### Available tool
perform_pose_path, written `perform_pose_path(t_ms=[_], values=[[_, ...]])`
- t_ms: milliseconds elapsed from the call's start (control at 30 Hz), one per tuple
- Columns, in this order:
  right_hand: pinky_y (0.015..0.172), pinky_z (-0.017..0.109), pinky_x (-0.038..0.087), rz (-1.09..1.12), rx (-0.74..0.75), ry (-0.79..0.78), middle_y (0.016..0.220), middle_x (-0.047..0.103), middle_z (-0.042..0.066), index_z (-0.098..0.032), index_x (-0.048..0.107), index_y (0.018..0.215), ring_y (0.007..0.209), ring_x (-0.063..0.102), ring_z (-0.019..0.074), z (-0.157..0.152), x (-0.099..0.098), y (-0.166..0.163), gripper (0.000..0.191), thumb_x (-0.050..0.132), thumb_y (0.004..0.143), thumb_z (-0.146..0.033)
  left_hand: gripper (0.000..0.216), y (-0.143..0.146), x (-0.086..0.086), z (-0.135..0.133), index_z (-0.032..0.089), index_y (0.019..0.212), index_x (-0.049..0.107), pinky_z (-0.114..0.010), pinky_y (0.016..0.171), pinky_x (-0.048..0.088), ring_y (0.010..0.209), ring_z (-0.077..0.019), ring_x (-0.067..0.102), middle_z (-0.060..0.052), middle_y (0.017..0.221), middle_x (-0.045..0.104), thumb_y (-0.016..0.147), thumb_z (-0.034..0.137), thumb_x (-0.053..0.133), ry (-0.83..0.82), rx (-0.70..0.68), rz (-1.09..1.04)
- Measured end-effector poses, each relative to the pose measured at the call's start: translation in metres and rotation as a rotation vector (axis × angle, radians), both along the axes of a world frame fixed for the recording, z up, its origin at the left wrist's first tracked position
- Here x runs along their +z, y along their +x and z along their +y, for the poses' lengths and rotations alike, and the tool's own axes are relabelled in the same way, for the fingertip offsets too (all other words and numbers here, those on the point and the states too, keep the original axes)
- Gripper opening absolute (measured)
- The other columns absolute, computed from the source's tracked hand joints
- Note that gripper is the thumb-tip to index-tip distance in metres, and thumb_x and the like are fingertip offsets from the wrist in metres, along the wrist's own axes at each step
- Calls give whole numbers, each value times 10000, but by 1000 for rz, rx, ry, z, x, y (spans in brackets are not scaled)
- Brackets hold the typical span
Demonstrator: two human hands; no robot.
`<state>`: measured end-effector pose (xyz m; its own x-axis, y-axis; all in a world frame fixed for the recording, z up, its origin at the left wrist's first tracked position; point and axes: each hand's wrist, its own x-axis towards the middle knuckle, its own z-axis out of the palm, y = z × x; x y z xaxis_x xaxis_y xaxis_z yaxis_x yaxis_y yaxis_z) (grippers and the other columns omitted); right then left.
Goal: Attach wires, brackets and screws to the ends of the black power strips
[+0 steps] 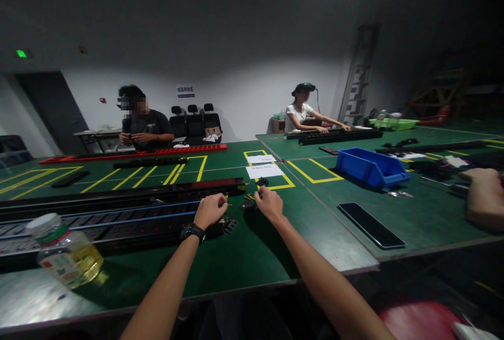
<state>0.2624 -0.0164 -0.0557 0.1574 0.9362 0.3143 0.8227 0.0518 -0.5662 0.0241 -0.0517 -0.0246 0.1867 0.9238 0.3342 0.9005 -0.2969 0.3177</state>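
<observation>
My left hand point(210, 209), with a black watch on its wrist, is closed in a pinch at the right end of a long black strip with blue wires point(118, 216). A thin wire end sticks out of its fingers. My right hand point(269, 204) is closed too, fingers curled over small black parts point(248, 205) on the green table point(252, 256). What the right hand pinches is too small to name. More small black pieces point(229, 224) lie between the two hands.
A plastic bottle of yellow liquid point(63, 250) lies at the near left. A black phone point(370, 224) lies to the right, a blue bin point(370, 166) beyond it. White papers point(263, 170) sit ahead. Two people sit at far benches. Another person's arm point(486, 198) rests at right.
</observation>
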Motion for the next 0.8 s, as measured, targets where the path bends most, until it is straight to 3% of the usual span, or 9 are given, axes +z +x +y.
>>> perform_pose_path(t_ms=[467,800], values=[[768,289,460,-346,222,-44,1005,816,68,-282,761,1070,921,762,239,-18,4,-19,224,572,1044,-399,133,1,0,1,261,930,752,-305,839,513,931,-231,763,-24,975,828,943,288,622,-18,7,-7],[773,312,485,-381,135,-60,1024,812,101,-262,759,1086,928,770,261,-17,5,-15,255,534,1047,-375,152,1,0,0,258,941,757,-310,863,509,954,-232,755,-32,998,826,945,287,608,-18,11,7]])
